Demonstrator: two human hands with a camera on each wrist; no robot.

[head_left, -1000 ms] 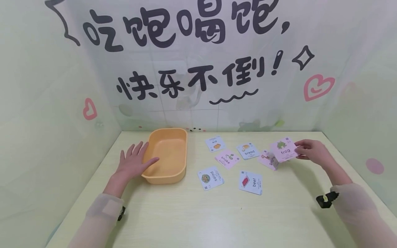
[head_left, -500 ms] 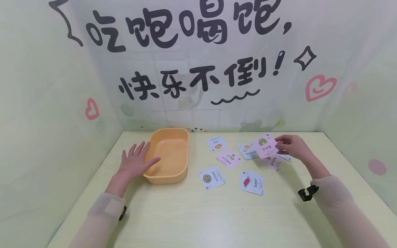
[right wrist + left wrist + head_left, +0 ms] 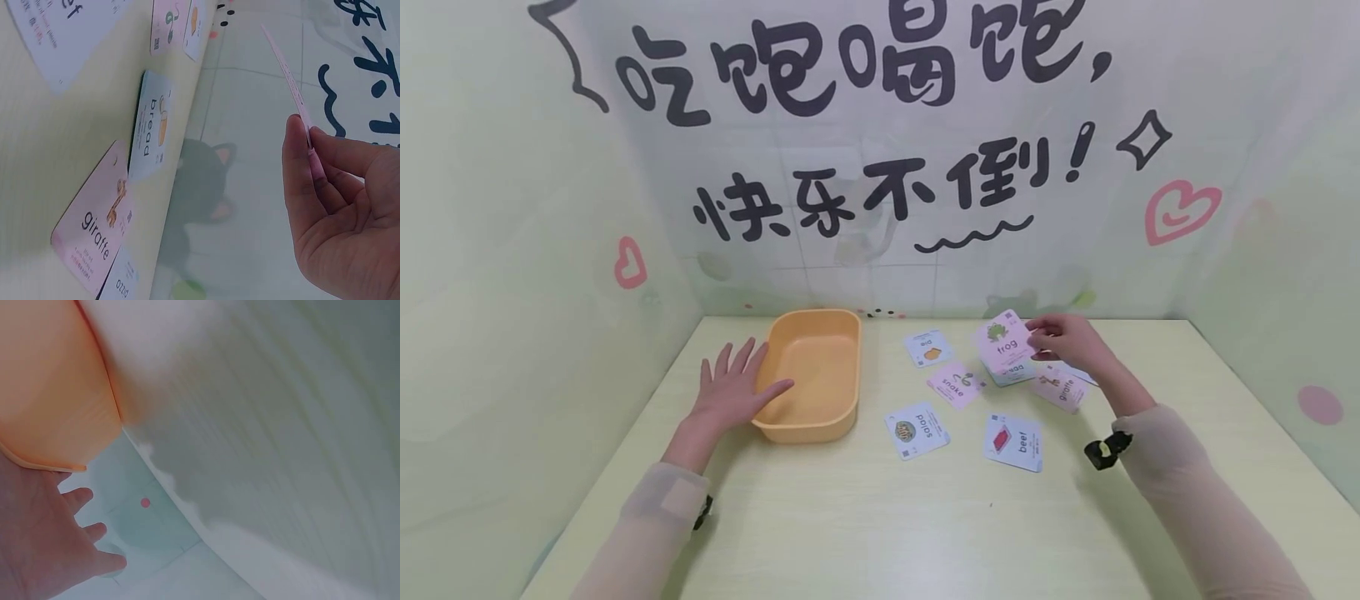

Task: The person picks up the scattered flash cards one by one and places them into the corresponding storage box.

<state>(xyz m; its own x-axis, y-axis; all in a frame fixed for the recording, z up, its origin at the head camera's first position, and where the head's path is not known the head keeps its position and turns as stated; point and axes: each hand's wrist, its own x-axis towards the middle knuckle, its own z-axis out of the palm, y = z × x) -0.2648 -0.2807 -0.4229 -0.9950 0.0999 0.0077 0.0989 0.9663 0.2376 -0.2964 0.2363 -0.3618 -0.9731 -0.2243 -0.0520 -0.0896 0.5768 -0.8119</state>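
My right hand [image 3: 1069,340] pinches the edge of a pink frog card [image 3: 1002,342], held up over the cards at the back right. In the head view it overlaps the blue bread card [image 3: 1013,374]. The right wrist view shows the pinched card edge-on, between thumb and fingers. Just right of the bread card lies the pink giraffe card [image 3: 1062,389], partly over a blue pizza card [image 3: 124,280]. On the left, my left hand [image 3: 730,398] has its fingers spread at the near-left rim of an orange plastic tub [image 3: 805,434].
Several more cards lie face up on the pale wooden table [image 3: 880,533]: pie [image 3: 928,347], snake [image 3: 956,384], salad [image 3: 917,430] and beef [image 3: 1013,442]. A printed curtain [image 3: 820,275] closes off the table's back and sides.
My right hand has carried the frog card leftward, from over the giraffe card to over the bread card. The left hand keeps its place at the tub. The head view has shifted slightly.
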